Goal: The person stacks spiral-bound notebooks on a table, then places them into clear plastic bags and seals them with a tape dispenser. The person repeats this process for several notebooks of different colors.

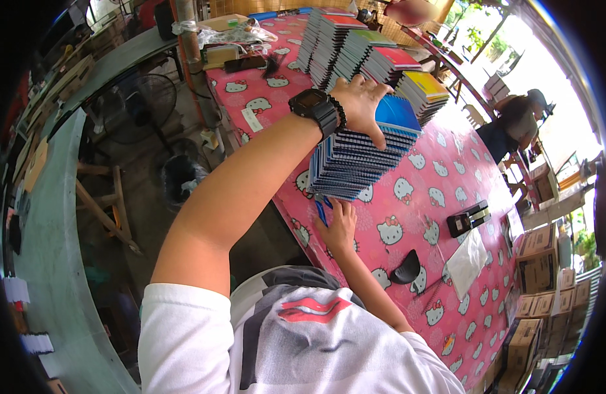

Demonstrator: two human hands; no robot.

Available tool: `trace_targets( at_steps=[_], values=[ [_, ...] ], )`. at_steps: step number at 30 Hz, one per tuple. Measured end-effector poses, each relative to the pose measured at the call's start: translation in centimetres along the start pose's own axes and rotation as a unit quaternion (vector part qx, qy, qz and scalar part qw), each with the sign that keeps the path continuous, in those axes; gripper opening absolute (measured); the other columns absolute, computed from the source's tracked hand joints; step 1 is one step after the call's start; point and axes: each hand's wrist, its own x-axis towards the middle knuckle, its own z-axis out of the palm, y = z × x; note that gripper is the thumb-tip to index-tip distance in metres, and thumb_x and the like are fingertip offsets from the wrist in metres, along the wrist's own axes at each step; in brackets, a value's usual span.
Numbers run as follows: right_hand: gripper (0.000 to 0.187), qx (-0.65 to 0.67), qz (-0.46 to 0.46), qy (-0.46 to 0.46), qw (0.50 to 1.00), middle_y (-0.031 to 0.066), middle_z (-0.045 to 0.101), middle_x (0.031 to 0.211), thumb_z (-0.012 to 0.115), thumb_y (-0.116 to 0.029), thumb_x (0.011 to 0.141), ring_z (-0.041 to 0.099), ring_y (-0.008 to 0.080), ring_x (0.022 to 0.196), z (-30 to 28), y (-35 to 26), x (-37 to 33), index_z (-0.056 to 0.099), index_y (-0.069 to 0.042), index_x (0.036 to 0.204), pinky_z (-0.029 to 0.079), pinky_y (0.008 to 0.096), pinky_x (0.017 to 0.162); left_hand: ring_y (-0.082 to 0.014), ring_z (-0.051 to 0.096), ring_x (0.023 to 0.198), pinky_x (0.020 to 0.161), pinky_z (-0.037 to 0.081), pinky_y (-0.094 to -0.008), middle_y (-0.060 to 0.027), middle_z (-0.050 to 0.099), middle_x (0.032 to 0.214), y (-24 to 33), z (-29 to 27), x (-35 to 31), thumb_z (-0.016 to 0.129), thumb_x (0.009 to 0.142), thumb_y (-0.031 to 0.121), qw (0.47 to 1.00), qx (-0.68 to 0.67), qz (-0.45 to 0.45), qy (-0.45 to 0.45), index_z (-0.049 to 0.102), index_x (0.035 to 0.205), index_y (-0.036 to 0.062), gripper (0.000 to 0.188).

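At the edge of a pink tabletop (477, 315) patterned with white cat faces, I see a tall, leaning stack of blue-covered notebooks (365, 164) just in front of the person's two hands. From my remote view, the left hand (362, 110), with a black watch (313, 108) at its wrist, reaches over the top of the stack, fingers spread wide and thumb stretched toward the near side; I cannot tell how firmly it presses. The right hand (340, 226) lies low beside the stack's base, fingers slightly bent, just beside a blue looped object (322, 209); I cannot tell whether it grips that. Behind the blue stack I make out more notebook piles, topped in yellow (423, 84), pink-red (396, 59), green (375, 38) and orange-red (343, 21). Nearer the right side of the tabletop I find a black desk device (469, 218), a pale sheet (468, 264) and a curved black piece (406, 267). Beyond it, cardboard boxes (538, 268) are piled up, and another person (513, 125) leans forward.
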Motion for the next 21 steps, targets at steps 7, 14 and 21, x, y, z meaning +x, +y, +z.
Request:
trace_targets(
  at_steps=[7,14,21],
  values=[
    [0.059,-0.017,0.004,-0.009,1.000,0.0143,0.048,0.113,0.071,-0.022,0.066,0.044,0.0333,0.105,0.4,0.5,0.1,0.049,-0.006,0.119,0.036,0.0444,0.089,-0.0315,0.035,0.124,0.098,0.031,-0.0491,-0.0124,0.042,0.133,-0.2,0.2,0.2,0.073,0.050,0.061,1.000,0.001,0.001,0.002,0.029,0.136,0.0117,0.109],
    [0.056,-0.009,-0.017,0.009,1.000,0.0140,0.051,0.109,0.070,-0.021,0.067,0.048,0.0325,0.100,0.2,0.5,0.4,0.050,-0.005,0.117,0.039,0.0439,0.085,-0.0310,0.034,0.125,0.099,0.031,-0.0490,-0.0122,0.041,0.134,0.0,-0.1,0.1,0.074,0.050,0.061,1.000,0.002,-0.004,-0.009,0.028,0.137,0.0119,0.110],
    [0.046,0.268,0.167,-0.138,0.939,0.0158,0.060,0.088,0.068,-0.026,0.072,0.059,0.0255,0.077,-0.3,1.4,0.8,0.057,0.000,0.107,0.046,0.0354,0.070,-0.0271,0.030,0.129,0.102,0.028,-0.0452,-0.0112,0.038,0.137,-0.1,-0.3,0.2,0.071,0.049,0.067,0.999,0.008,-0.015,-0.033,0.025,0.139,0.0149,0.114]
  ],
)
